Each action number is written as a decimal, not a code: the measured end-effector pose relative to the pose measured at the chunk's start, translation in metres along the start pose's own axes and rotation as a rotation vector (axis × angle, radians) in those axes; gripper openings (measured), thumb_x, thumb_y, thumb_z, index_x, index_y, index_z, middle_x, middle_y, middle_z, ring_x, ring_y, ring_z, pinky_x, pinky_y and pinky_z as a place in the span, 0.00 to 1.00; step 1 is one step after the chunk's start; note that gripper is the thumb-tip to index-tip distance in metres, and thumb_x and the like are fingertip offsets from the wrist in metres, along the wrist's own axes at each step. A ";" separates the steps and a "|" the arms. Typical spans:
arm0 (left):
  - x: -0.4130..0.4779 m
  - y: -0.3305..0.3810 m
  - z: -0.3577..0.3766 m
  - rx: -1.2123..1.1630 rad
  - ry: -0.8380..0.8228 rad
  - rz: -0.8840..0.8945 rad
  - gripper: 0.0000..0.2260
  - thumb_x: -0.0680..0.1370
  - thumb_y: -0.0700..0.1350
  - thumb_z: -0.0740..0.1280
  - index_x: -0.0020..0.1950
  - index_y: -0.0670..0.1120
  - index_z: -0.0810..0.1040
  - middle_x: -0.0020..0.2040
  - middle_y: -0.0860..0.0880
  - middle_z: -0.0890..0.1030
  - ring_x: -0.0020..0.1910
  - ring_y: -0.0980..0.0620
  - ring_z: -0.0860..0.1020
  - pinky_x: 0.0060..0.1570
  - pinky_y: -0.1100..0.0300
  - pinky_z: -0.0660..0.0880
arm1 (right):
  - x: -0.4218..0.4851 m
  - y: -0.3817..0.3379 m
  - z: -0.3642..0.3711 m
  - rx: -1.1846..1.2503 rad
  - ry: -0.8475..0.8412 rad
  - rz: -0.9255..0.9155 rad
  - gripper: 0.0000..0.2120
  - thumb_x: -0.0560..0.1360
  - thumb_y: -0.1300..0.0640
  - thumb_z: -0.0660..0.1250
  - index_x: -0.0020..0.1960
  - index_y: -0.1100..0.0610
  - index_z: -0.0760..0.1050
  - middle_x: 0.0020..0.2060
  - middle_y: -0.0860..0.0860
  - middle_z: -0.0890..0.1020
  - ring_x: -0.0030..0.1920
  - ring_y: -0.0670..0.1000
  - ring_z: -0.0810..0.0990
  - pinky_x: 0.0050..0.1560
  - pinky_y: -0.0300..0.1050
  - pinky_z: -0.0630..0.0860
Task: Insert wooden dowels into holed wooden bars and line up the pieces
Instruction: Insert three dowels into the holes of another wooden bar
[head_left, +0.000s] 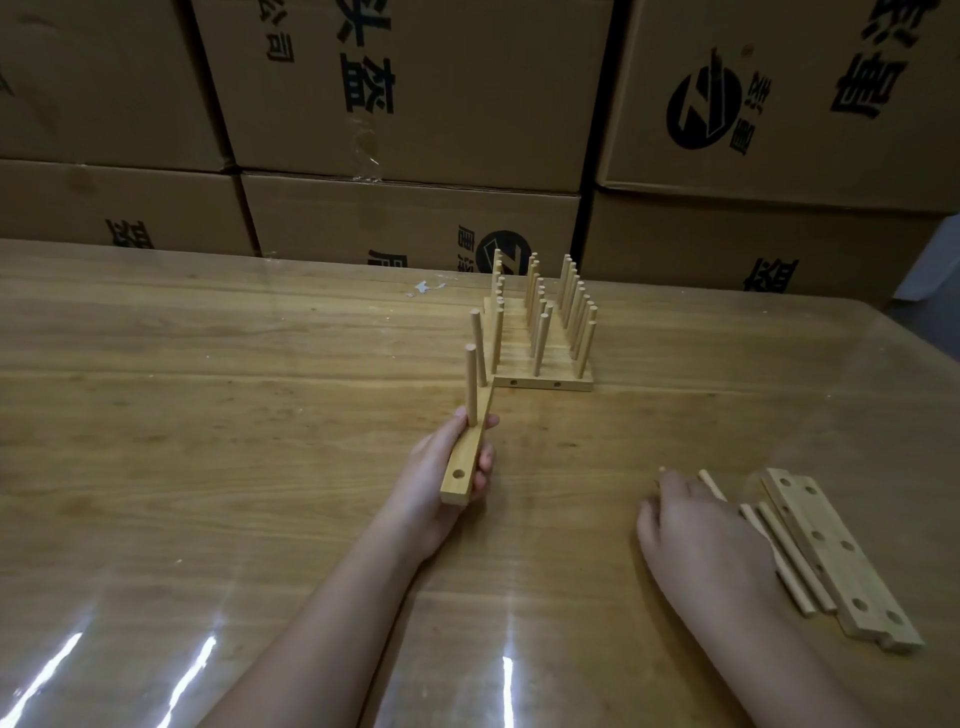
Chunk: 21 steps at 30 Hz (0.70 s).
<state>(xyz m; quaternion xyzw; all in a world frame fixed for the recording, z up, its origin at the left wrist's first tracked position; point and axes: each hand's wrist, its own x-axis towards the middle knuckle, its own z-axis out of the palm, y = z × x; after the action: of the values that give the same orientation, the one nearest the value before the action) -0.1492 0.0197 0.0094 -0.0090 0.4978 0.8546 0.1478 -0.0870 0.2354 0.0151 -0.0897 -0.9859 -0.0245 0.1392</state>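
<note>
Wood bar (464, 457), two dowels (471, 383) upright, one hole open at its near end, sits gripped in left hand (447, 467) at table (208, 415) centre. Right hand (696, 535), fingers loosely curled over loose dowels (779, 556) at 4 o'clock; pinch unclear. Finished rows (540, 332) at 12. Best approach: keep bar level, seat next dowel square w/ hole.

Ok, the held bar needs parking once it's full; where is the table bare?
Left of the left hand and its pale holed wooden bar, the glossy wooden table is bare. Another free patch lies between both hands. It is crowded at the finished dowelled bars by the cardboard boxes, and under the right hand, beside loose dowels and empty bars.
</note>
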 end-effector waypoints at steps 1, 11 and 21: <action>0.000 0.000 0.000 0.003 0.007 0.005 0.20 0.81 0.53 0.56 0.62 0.40 0.75 0.31 0.48 0.74 0.26 0.56 0.71 0.26 0.65 0.69 | -0.001 -0.001 0.002 0.016 -0.009 -0.017 0.13 0.77 0.47 0.54 0.56 0.50 0.71 0.47 0.47 0.77 0.42 0.47 0.78 0.33 0.40 0.73; 0.001 -0.002 0.001 0.006 0.096 0.064 0.20 0.83 0.53 0.52 0.61 0.42 0.76 0.29 0.49 0.73 0.24 0.56 0.69 0.24 0.64 0.67 | -0.001 -0.012 -0.005 1.289 0.164 0.022 0.01 0.74 0.58 0.65 0.45 0.53 0.75 0.34 0.51 0.81 0.34 0.45 0.79 0.34 0.32 0.74; 0.004 -0.011 0.005 0.218 0.231 0.214 0.16 0.83 0.53 0.53 0.51 0.43 0.75 0.28 0.51 0.75 0.25 0.56 0.71 0.28 0.61 0.68 | -0.006 -0.025 -0.009 1.780 -0.231 0.087 0.07 0.72 0.65 0.65 0.49 0.62 0.77 0.41 0.55 0.85 0.45 0.52 0.84 0.43 0.35 0.78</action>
<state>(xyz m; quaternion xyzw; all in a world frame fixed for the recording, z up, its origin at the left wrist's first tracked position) -0.1498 0.0305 0.0017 -0.0378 0.5990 0.7998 -0.0020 -0.0836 0.2087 0.0212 0.0121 -0.6436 0.7631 0.0580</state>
